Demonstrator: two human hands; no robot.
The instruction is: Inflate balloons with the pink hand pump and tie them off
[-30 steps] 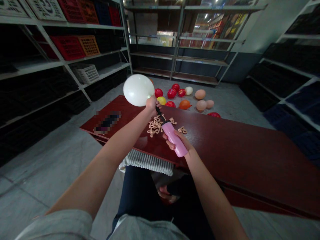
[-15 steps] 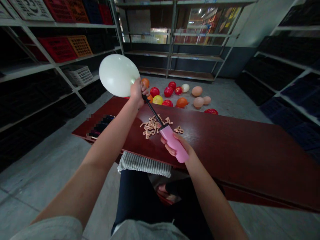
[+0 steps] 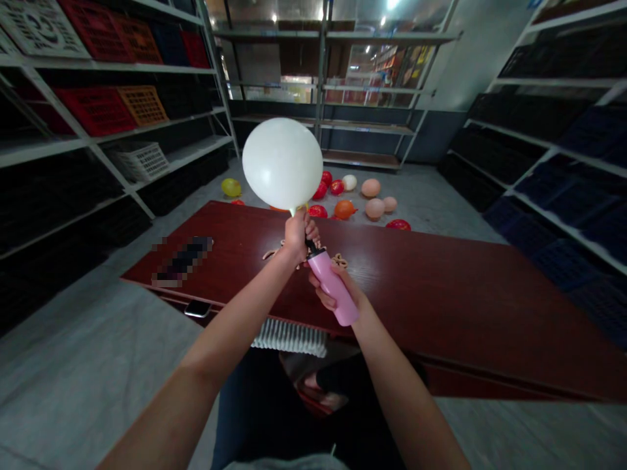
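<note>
A pink hand pump (image 3: pixel 334 292) slants over the table, its body wrapped by the fingers of my right hand (image 3: pixel 350 281). My left hand (image 3: pixel 296 236) is closed round the pump's black nozzle end and the neck of an inflated white balloon (image 3: pixel 283 163). The balloon stands up above that hand. Only a short stretch of black shaft shows between my two hands. Behind them on the table lie thin beige uninflated balloons (image 3: pixel 339 262), partly hidden by my left hand and the pump.
The dark red table (image 3: pixel 441 294) spans the front, with a blurred dark object (image 3: pixel 183 260) at its left. Red, orange, yellow and pink balloons (image 3: pixel 375 209) lie on the floor beyond. Shelves with crates (image 3: pixel 142 106) line the sides. A grey ribbed cloth (image 3: pixel 290 337) hangs at the near edge.
My left hand has come down and right towards my right hand, so the pump's black shaft has slid in. The white balloon moved right and now points upward. The camera view shifted.
</note>
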